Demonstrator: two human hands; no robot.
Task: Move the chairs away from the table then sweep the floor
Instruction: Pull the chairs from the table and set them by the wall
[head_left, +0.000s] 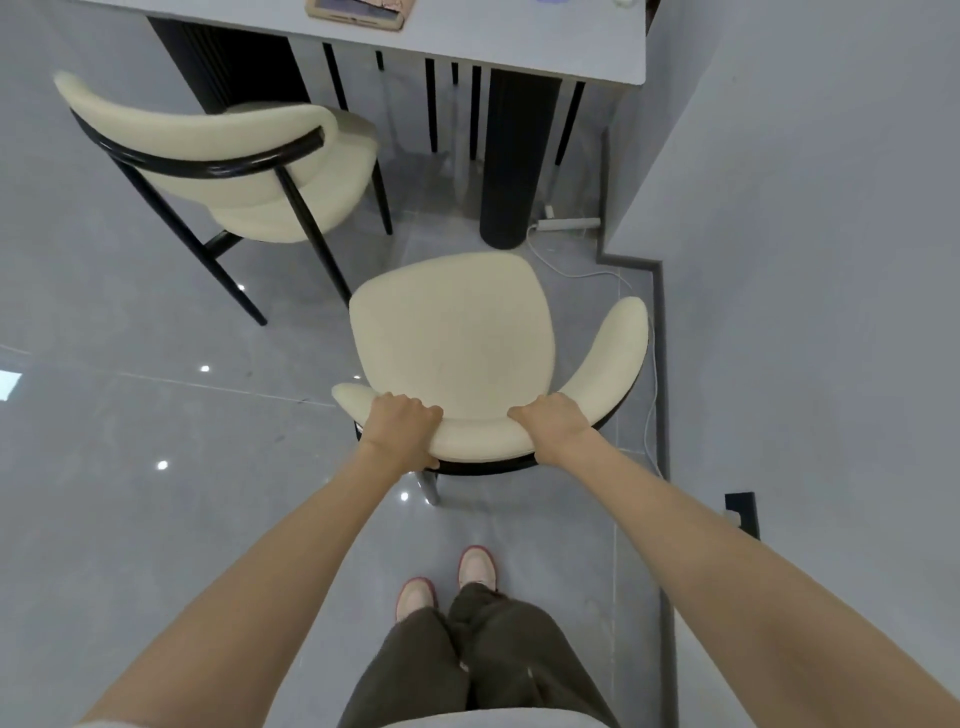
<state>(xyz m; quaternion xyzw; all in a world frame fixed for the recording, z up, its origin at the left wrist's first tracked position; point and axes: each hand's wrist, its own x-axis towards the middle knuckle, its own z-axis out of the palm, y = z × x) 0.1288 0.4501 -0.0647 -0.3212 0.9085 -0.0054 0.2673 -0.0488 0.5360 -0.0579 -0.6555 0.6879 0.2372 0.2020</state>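
Your left hand (402, 428) and right hand (550, 423) grip the near cream padded, black-framed chair (452, 332); pull it clear of the far grey table (519, 47).

Both hands grip the curved backrest of a cream padded chair with a black metal frame (452, 338), seen from above: the left hand (402, 428) near the backrest's left end, the right hand (550, 423) right of its middle, fingers curled over the top edge. A second cream chair of the same build (234, 156) stands far left, partly under the pale grey table (519, 41). The table's black round column leg (514, 156) rises beyond the near chair. A white power strip (569, 224) lies on the glossy grey tiled floor (130, 415) beside the grey wall (805, 208).
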